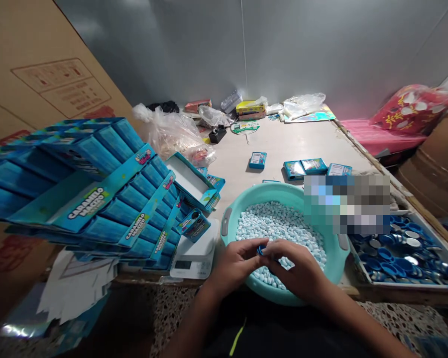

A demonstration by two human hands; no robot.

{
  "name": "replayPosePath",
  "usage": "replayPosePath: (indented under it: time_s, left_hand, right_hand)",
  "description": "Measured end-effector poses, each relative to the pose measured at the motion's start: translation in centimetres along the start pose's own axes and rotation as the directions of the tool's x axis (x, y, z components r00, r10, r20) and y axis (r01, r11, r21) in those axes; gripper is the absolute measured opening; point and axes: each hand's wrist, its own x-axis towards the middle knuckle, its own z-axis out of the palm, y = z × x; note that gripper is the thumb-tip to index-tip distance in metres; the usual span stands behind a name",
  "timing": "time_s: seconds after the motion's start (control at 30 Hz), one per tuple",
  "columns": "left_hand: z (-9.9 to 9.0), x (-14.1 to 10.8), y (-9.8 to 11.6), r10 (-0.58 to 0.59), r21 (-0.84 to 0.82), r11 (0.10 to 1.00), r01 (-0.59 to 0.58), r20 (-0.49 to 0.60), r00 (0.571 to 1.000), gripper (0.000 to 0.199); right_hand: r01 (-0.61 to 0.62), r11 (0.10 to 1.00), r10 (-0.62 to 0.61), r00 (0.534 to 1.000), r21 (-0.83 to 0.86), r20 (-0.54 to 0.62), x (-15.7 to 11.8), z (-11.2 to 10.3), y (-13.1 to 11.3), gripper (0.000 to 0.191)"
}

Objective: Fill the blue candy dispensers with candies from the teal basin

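Observation:
Over the near part of a teal basin (pixel 231 199), my left hand (pixel 236 266) and my right hand (pixel 298 263) meet with fingertips pinched. Between them is a small round blue container (pixel 262 249), held by both hands; its contents are mostly hidden by the fingers. Below and behind the hands, the basin is filled with small pale blue and white candies (pixel 280 223). Left of my left hand, a white scale (pixel 194 258) bears a blue box (pixel 196 225). On the right, a white tray (pixel 414 286) holds many blue and silver round containers (pixel 403 266).
Stacked blue display cartons (pixel 97 194) lean high at the left, beside a big cardboard box (pixel 41 64). Small blue boxes (pixel 258 160) lie behind the basin. Plastic bags (pixel 168 132) and packets line the back wall. A blurred patch covers part of the right side.

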Motion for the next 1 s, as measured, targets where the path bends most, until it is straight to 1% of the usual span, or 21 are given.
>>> replayPosePath:
  time_s: [0.07, 0.1, 0.2, 0.27, 0.43, 0.5, 0.57, 0.6, 0.63, 0.67, 0.73, 0.77, 0.8, 0.83, 0.87, 0.9, 0.97, 1.0]
  left_hand:
    - [-0.6, -0.2, 0.5, 0.056, 0.135, 0.989, -0.063, 0.052, 0.997, 0.050]
    - [-0.8, -0.3, 0.8, 0.074, 0.173, 0.981, -0.086, 0.075, 0.994, 0.049]
    - [-1.4, -0.2, 1.2, 0.092, 0.217, 0.970, -0.114, 0.108, 0.990, 0.048]
    - [-1.4, -0.1, 1.0, 0.076, 0.203, 0.974, -0.096, 0.107, 0.991, 0.048]
    - [-1.1, 0.0, 0.5, -0.019, 0.017, 1.000, 0.019, 0.003, 1.000, 0.060]
    - [-1.4, -0.1, 0.5, -0.023, -0.005, 1.000, 0.022, -0.048, 0.999, 0.056]
    - [-2.1, -0.1, 0.7, 0.031, 0.034, 0.999, -0.026, -0.157, 0.987, 0.047]
    - [-2.7, -0.1, 0.8, 0.083, 0.071, 0.995, -0.068, -0.239, 0.967, 0.044]
    - [-3.4, -0.1, 0.9, 0.140, 0.112, 0.988, -0.109, -0.331, 0.933, 0.041]
    - [-4.3, -0.1, 1.0, 0.187, 0.145, 0.980, -0.137, -0.427, 0.885, 0.040]
    - [-6.2, -0.1, 1.0, 0.230, 0.182, 0.972, -0.149, -0.602, 0.764, 0.040]
    - [-7.3, -0.1, 0.9, 0.231, 0.188, 0.972, -0.140, -0.665, 0.711, 0.039]
    - [-8.3, 0.0, 0.8, 0.230, 0.194, 0.973, -0.129, -0.708, 0.668, 0.039]
    - [-9.2, 0.1, 0.7, 0.234, 0.209, 0.971, -0.116, -0.733, 0.639, 0.038]
    - [-10.1, 0.2, 0.7, 0.246, 0.236, 0.967, -0.101, -0.741, 0.625, 0.036]
    - [-10.8, 0.4, 0.6, 0.256, 0.271, 0.960, -0.074, -0.736, 0.626, 0.035]
    - [-11.9, 0.8, 0.7, 0.243, 0.355, 0.934, 0.034, -0.705, 0.666, 0.031]
    - [-12.3, 1.0, 0.9, 0.223, 0.394, 0.914, 0.098, -0.689, 0.689, 0.029]
  right_hand:
    - [-0.003, 1.000, 0.003, 1.000, 0.023, 0.002, -0.2, 0.0, 0.1, 0.008]
    - [-0.007, 0.999, 0.007, 1.000, 0.032, 0.005, -0.3, 0.0, 0.1, 0.008]
    - [-0.024, 0.998, 0.023, 1.000, 0.053, 0.019, -0.5, 0.1, 0.3, 0.009]
    - [-0.024, 0.998, 0.022, 0.999, 0.063, 0.029, -0.4, 0.1, 0.3, 0.009]
    - [-0.005, 0.997, 0.003, 1.000, 0.081, 0.027, 0.1, -0.2, 0.0, 0.011]
    - [-0.014, 0.998, 0.013, 1.000, 0.062, 0.012, 0.3, -0.5, -0.1, 0.010]
    - [-0.028, 0.999, 0.028, 1.000, 0.045, -0.005, 0.4, -0.7, -0.2, 0.010]
    - [-0.035, 0.999, 0.035, 0.999, 0.040, -0.010, 0.4, -0.8, -0.2, 0.011]
    - [-0.040, 0.999, 0.041, 0.999, 0.037, -0.013, 0.4, -0.8, -0.3, 0.011]
    - [-0.043, 0.998, 0.043, 0.999, 0.036, -0.017, 0.4, -0.8, -0.3, 0.012]
    - [-0.045, 0.998, 0.046, 0.999, 0.042, -0.023, 0.4, -0.8, -0.4, 0.011]
    - [-0.053, 0.997, 0.054, 0.998, 0.049, -0.023, 0.4, -0.8, -0.4, 0.011]
    - [-0.066, 0.996, 0.068, 0.997, 0.062, -0.024, 0.3, -0.9, -0.4, 0.010]
    - [-0.084, 0.993, 0.086, 0.996, 0.080, -0.027, 0.3, -0.9, -0.4, 0.010]
    - [-0.105, 0.989, 0.108, 0.994, 0.102, -0.030, 0.3, -0.9, -0.4, 0.009]
    - [-0.125, 0.985, 0.130, 0.991, 0.121, -0.037, 0.3, -1.0, -0.4, 0.008]
    - [-0.138, 0.982, 0.149, 0.986, 0.130, -0.076, 0.3, -1.1, -0.4, 0.010]
    - [-0.124, 0.985, 0.136, 0.985, 0.118, -0.103, 0.3, -1.1, -0.4, 0.012]
